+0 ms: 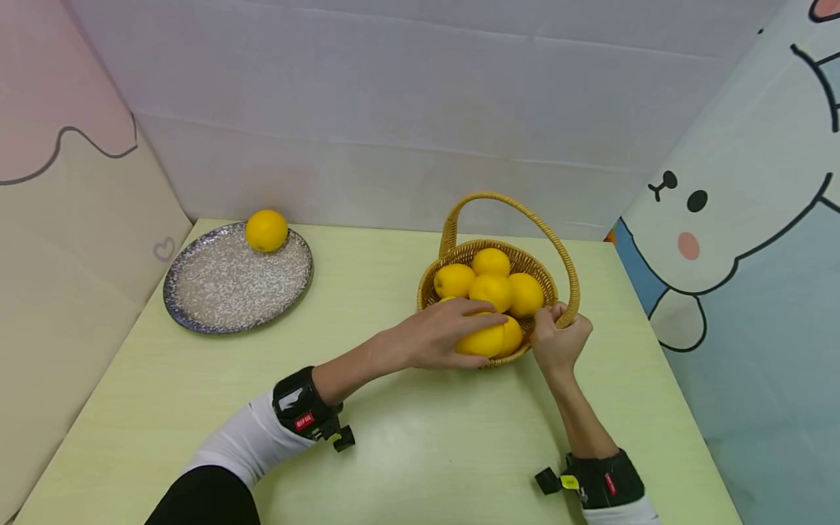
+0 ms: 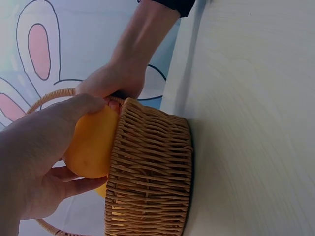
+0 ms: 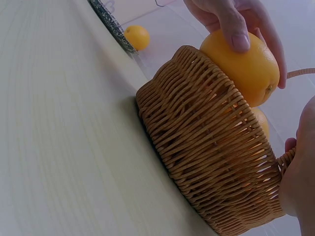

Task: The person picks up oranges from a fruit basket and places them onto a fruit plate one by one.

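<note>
While the right hand [image 1: 561,340] clamps its grip on the handle [image 1: 572,281] of a basket [image 3: 211,147] right of centre, the left hand [image 1: 441,335] curls its grip around an orange [image 1: 479,343].

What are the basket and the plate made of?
The basket looks like slightly shiny wicker, since strands weave over and under, though they could be plastic. The plate seems ceramic, with a speckled, fairly matte face and dark rim; plastic is possible.

Pale green tabletop [image 1: 420,459] — creased whitish back wall [image 1: 394,95]; cartoon-printed right wall [image 1: 755,364] — left wall [image 1: 72,240] pink above cream.
</note>
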Demonstrator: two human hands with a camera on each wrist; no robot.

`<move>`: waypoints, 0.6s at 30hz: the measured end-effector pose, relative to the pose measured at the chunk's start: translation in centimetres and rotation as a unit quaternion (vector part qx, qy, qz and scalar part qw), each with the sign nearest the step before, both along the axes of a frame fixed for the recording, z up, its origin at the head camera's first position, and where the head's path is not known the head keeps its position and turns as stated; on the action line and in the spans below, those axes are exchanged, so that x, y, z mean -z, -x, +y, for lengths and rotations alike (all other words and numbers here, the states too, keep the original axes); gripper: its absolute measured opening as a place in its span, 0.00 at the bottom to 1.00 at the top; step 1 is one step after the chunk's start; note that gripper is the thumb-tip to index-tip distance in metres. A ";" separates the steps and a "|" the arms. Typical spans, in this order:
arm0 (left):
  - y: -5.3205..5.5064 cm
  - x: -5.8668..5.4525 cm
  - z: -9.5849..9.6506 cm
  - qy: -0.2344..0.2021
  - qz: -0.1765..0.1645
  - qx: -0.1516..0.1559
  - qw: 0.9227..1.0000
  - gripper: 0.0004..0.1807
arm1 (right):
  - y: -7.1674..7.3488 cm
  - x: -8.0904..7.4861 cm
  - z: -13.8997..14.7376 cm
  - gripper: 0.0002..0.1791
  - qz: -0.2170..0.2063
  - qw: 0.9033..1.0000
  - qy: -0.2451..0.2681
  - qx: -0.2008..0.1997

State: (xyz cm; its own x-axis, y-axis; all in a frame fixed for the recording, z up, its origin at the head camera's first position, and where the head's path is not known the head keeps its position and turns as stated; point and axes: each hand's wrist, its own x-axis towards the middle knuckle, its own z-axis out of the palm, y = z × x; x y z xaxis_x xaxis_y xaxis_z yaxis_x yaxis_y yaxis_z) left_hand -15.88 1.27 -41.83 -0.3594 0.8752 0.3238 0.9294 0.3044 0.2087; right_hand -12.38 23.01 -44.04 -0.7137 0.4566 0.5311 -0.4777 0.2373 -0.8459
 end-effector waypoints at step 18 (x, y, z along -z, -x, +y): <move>-2.0 -3.2 -0.3 -0.076 -0.008 0.012 0.997 0.34 | 0.6 1.3 0.8 0.22 0.001 1.000 -0.002 0.003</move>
